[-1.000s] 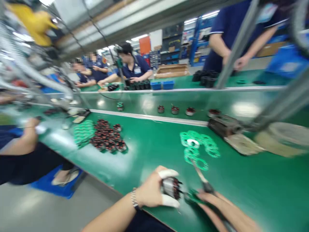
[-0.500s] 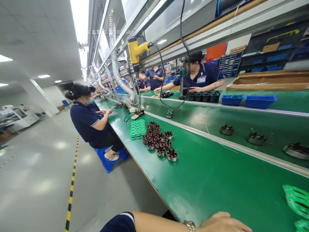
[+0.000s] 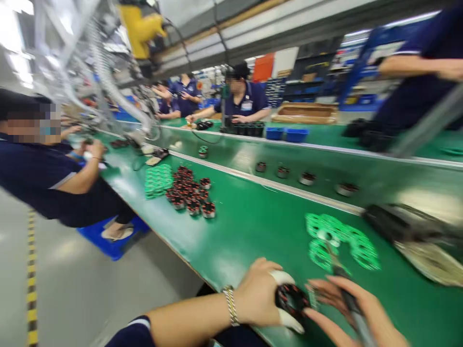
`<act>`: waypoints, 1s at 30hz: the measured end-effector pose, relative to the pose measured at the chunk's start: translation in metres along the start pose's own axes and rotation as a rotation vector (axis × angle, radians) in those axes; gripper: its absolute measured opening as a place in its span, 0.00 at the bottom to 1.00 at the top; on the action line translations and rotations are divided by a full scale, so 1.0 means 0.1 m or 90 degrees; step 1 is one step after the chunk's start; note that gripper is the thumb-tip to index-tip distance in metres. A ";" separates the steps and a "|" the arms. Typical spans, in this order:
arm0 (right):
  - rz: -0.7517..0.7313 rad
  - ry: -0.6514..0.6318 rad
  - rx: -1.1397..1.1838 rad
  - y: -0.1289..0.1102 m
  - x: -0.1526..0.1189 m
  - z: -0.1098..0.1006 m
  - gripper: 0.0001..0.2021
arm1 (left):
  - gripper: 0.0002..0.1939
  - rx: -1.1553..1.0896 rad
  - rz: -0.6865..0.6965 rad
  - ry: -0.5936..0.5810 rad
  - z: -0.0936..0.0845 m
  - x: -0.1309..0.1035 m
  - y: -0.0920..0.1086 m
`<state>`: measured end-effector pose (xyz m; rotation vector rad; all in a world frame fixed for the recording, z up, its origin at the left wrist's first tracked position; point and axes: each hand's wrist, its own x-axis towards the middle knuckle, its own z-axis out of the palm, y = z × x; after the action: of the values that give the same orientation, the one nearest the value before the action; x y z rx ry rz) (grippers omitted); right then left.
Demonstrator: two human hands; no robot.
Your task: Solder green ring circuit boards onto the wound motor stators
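Observation:
My left hand (image 3: 258,294), with white covers on thumb and a finger, is closed around a motor stator (image 3: 290,300) with a dark core and copper windings, just above the bench's near edge. Beside it, my right hand (image 3: 378,313) grips a slim dark-handled tool (image 3: 352,308) whose narrow end points up and away; blur hides its exact kind. A thin pale-green piece (image 3: 312,296) shows at the right fingertips, close to the stator. Beyond the hands lie green ring-shaped circuit boards (image 3: 361,246), partly behind the tool's tip.
Many stators (image 3: 188,190) are clustered at the left beside stacked green boards (image 3: 158,180). More stators (image 3: 307,179) sit along the strip behind the rail. A dark, blurred object (image 3: 405,221) lies at right. A yellow tool (image 3: 141,31) hangs above. Co-workers sit left and opposite.
The view has swung right and down. Both hands are now visible, the left with a stator and the right with a tool; earlier only part of the left hand showed.

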<state>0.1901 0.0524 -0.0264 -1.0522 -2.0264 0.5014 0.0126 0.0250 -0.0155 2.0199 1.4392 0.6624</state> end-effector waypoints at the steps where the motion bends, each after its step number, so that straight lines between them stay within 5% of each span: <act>1: -0.003 -0.027 0.023 -0.04 -0.01 -0.12 0.22 | 0.28 -0.021 -0.001 0.007 -0.02 -0.01 0.01; 4: -0.001 -0.150 0.065 -0.25 0.07 -0.27 0.20 | 0.29 -0.064 -0.014 -0.001 -0.06 -0.02 0.00; 7: 0.003 -0.163 0.102 -0.39 0.17 -0.25 0.16 | 0.29 -0.069 -0.022 -0.022 -0.07 -0.03 0.01; 24: -0.102 -0.145 0.096 -0.29 0.04 -0.11 0.14 | 0.27 -0.065 -0.010 -0.029 -0.09 -0.04 0.05; 30: -0.084 -0.075 0.074 -0.30 -0.03 -0.04 0.14 | 0.28 -0.040 -0.013 -0.012 -0.03 -0.07 0.01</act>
<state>0.1791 0.0330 -0.0064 -0.8305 -2.1257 0.6157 0.0098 0.0189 -0.0131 1.9559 1.4082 0.6707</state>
